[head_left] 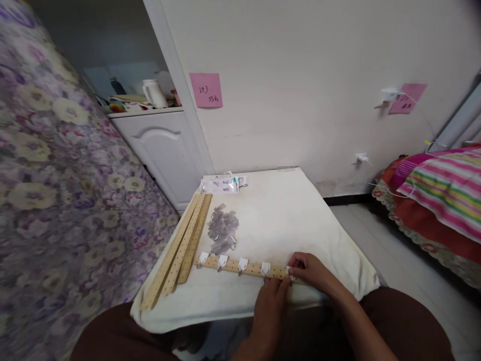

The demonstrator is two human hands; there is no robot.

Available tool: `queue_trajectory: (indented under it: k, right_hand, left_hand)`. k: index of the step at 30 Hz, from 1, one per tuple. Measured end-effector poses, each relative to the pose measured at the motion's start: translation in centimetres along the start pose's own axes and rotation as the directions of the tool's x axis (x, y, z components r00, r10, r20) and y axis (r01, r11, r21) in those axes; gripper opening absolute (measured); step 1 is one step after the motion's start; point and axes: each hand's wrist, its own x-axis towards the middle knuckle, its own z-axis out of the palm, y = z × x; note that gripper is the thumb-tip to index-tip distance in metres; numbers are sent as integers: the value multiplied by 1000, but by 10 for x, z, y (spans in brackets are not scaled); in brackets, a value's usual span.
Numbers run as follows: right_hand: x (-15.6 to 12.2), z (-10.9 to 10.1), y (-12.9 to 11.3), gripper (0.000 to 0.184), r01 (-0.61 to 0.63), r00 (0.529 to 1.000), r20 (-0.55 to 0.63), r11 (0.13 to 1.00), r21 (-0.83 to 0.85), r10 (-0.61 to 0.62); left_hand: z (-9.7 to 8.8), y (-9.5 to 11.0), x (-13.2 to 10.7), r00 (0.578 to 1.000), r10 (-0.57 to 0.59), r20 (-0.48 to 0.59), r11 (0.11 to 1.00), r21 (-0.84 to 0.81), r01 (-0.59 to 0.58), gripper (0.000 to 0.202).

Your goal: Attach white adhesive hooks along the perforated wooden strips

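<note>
A perforated wooden strip (pixel 251 268) lies across the near part of a white-covered table (pixel 285 215), with several small white hooks (pixel 222 260) stuck along it. My right hand (pixel 310 271) pinches a white hook at the strip's right end. My left hand (pixel 271 301) meets it there, fingertips pressed against the strip and that same hook. A pile of clear grey hooks (pixel 223 229) sits behind the strip. Further wooden strips (pixel 179 250) lie stacked along the table's left edge.
Packets of hooks (pixel 221 184) lie at the table's far left corner. A floral bedspread (pixel 56 190) rises on the left, a striped blanket on a bed (pixel 443 190) on the right. Pink notes (pixel 206 89) and wall plugs (pixel 389 94) mark the wall; a white cabinet (pixel 158 145) stands behind.
</note>
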Motion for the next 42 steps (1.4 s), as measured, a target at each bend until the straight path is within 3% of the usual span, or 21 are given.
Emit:
queue_trajectory:
  k: [12, 24, 29, 35, 39, 42]
  right_hand:
    - [5, 2, 3, 9, -36, 999, 11, 999, 19, 36]
    - [1, -3, 3, 13, 22, 999, 45, 999, 48, -24]
    - [-2, -23, -2, 17, 59, 991, -123, 997, 53, -52]
    - [-3, -43, 0, 26, 54, 929, -370, 996, 73, -24]
    - [-3, -40, -1, 26, 60, 924, -381, 996, 67, -30]
    - [-3, -36, -1, 27, 45, 927, -373, 998, 48, -24]
  left_hand:
    - [-8, 5, 3, 995, -43, 87, 999, 18, 41, 46]
    - [-12, 5, 0, 1000, 4, 27, 999, -51, -3, 51]
    - [-12, 3, -2, 1000, 10, 6, 995, -101, -9, 52]
    - [-8, 1, -5, 998, 51, -46, 984, -166, -58, 54]
    - [-18, 4, -10, 991, 98, -90, 970, -213, -116, 48]
    - [-37, -3, -6, 987, 85, -136, 978, -177, -109, 37]
